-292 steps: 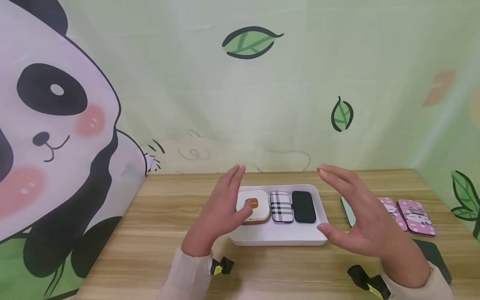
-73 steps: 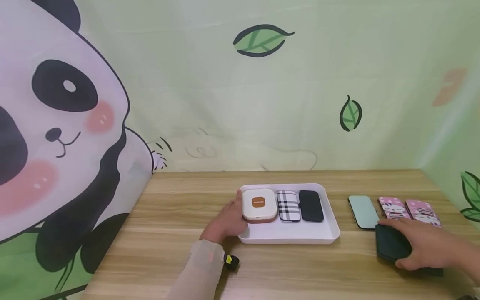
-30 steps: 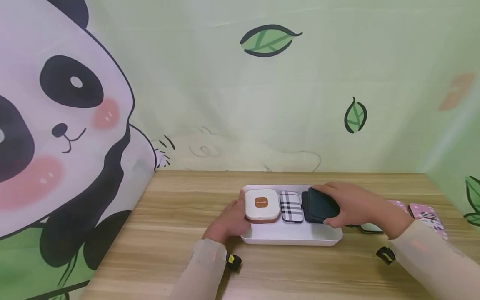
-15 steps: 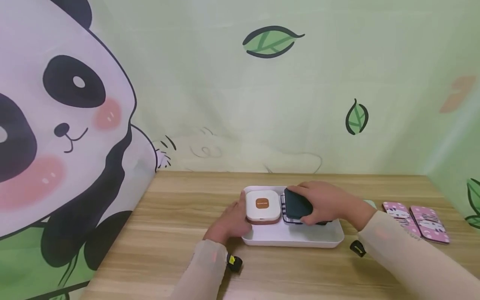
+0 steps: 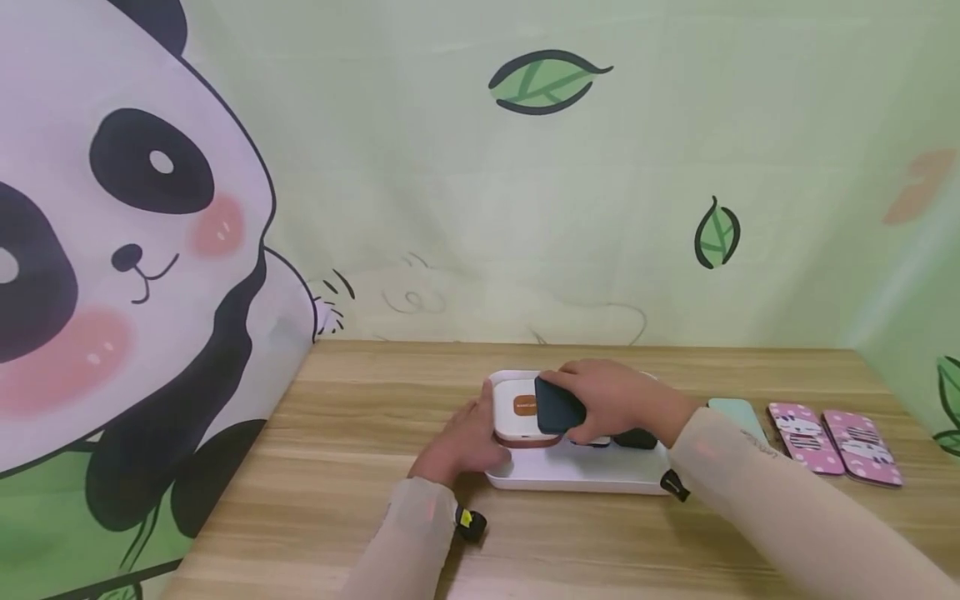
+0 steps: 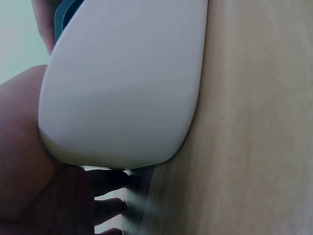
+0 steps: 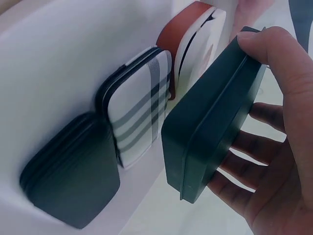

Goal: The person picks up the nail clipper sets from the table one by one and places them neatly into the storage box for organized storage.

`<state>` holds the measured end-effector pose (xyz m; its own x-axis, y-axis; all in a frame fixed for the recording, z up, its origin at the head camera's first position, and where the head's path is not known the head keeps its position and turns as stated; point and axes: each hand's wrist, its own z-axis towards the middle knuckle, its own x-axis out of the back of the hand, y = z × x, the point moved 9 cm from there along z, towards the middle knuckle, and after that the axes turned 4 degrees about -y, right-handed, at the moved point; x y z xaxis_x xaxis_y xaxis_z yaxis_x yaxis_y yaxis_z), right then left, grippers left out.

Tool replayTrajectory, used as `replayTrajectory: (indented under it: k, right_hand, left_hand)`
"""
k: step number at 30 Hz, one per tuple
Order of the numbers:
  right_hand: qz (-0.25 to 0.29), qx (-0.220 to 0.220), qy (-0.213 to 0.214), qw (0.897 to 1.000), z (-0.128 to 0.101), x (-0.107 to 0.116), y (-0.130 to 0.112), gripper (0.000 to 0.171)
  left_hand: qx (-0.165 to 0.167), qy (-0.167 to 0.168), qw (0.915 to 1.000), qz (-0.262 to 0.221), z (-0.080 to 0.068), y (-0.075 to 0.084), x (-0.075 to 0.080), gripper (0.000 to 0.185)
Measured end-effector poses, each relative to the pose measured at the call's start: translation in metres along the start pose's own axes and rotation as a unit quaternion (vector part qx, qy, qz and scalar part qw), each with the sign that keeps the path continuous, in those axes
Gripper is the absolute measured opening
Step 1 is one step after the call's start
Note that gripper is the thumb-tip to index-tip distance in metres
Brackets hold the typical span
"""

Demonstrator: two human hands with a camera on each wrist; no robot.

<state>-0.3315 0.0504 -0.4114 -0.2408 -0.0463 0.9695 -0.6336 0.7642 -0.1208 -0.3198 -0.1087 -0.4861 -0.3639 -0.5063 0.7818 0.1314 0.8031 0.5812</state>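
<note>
A white tray [image 5: 577, 477] on the wooden table holds a white square case with an orange logo [image 5: 516, 407], a plaid case [image 7: 139, 115] and a black case [image 5: 637, 439] in a row. My right hand [image 5: 596, 400] grips a dark green case [image 5: 558, 407], tilted, just above the white case. The right wrist view shows this dark green case [image 7: 215, 132] pinched between thumb and fingers [image 7: 274, 161] over the tray [image 7: 58, 58]. My left hand [image 5: 471, 435] holds the tray's left front corner [image 6: 127, 88].
To the right of the tray lie a mint case [image 5: 738, 414] and two pink patterned cases [image 5: 806, 427], [image 5: 862, 435]. A printed backdrop with a panda and leaves closes off the back and the left side. Bare table [image 5: 360, 417] lies left and in front.
My right hand picked the dark green case up from the table's right side and carried it left across the tray, from over the black case to over the white case. The left hand stayed on the tray.
</note>
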Motion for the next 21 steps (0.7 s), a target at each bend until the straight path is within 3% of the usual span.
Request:
replayTrajectory:
  k: [9,21]
  right_hand:
    - [-0.009,0.042,0.016,0.999,0.02,-0.004,-0.014,0.085]
    - [-0.009,0.028,-0.022,0.999,0.043,-0.011,-0.022,0.088]
  left_hand:
    - [0.004,-0.003,0.9999,0.009,0.003,-0.002,-0.002,0.115]
    - [0.0,-0.008,0.9991,0.041,0.006,-0.004,-0.003,0.11]
